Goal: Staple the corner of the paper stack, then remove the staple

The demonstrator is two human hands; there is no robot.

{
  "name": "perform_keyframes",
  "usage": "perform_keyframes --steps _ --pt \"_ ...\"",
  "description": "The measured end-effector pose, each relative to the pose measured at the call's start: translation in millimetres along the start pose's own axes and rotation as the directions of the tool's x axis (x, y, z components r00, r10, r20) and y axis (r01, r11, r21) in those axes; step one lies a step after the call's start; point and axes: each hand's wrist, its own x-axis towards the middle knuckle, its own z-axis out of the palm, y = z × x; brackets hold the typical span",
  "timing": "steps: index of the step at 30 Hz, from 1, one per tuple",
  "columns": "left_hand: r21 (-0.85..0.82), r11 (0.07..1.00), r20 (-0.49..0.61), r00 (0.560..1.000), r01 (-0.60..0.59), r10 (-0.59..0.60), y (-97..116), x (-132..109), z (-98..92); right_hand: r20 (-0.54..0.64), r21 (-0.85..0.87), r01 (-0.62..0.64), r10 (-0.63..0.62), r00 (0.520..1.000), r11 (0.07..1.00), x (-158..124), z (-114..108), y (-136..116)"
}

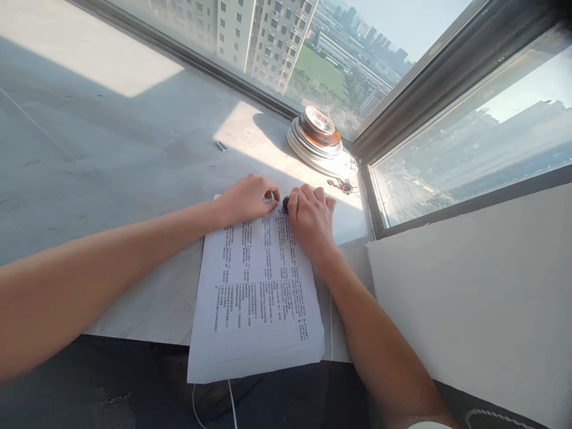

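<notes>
Printed paper sheets (263,298) lie on the grey stone ledge, their near end hanging over its front edge. At the far edge of the paper, my left hand (251,198) pinches with thumb and forefinger; what is between the fingertips, possibly the paper's edge, is too small to make out. Just right of it, my right hand (311,217) is closed around a small black object (286,204), whose end shows beside the thumb. This hand rests over the paper's far right corner. Most of the black object is hidden by the fingers.
A stack of round plates or lids (315,140) stands near the window corner, with keys (343,186) in front of it. A small metal piece (220,146) lies on the ledge (111,149). The window frame and a white wall panel (473,286) bound the right side.
</notes>
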Motion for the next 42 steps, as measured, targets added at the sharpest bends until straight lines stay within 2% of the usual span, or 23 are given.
perform_keyframes --steps 9,12,19,23,29,34,38,42 --pt "0.027 1.0 0.001 1.0 0.007 -0.007 -3 1 1.3 0.01 -0.103 0.043 -0.042 0.999 0.994 -3 6 -5" --pt "0.026 1.0 -0.008 1.0 -0.002 0.003 -5 1 1.0 0.001 -0.077 0.047 -0.047 0.999 0.996 -1 7 -5" --pt "0.028 1.0 0.012 1.0 -0.001 0.001 -7 0 -2.3 -0.108 0.198 -0.101 0.124 0.986 0.975 6 9 13" --pt "0.022 1.0 0.027 1.0 -0.006 0.005 -7 0 -4.4 -0.177 0.228 -0.185 0.228 0.957 0.956 11 14 39" --pt "0.038 0.999 0.063 0.998 -0.021 0.018 -6 -3 -8.1 -0.24 0.218 -0.376 0.423 0.874 0.901 16 20 68" --pt "0.103 0.988 0.1 0.99 -0.112 0.101 -10 -3 -9.9 -0.253 0.235 -0.39 0.443 0.86 0.89 18 23 70" --pt "0.218 0.961 0.137 0.98 -0.172 0.144 -12 -2 -12.3 -0.248 0.242 -0.397 0.451 0.857 0.886 20 23 68" --pt "0.312 0.918 0.107 0.969 -0.245 0.223 -13 -2 -14.6 -0.25 0.259 -0.391 0.453 0.856 0.883 20 24 68"
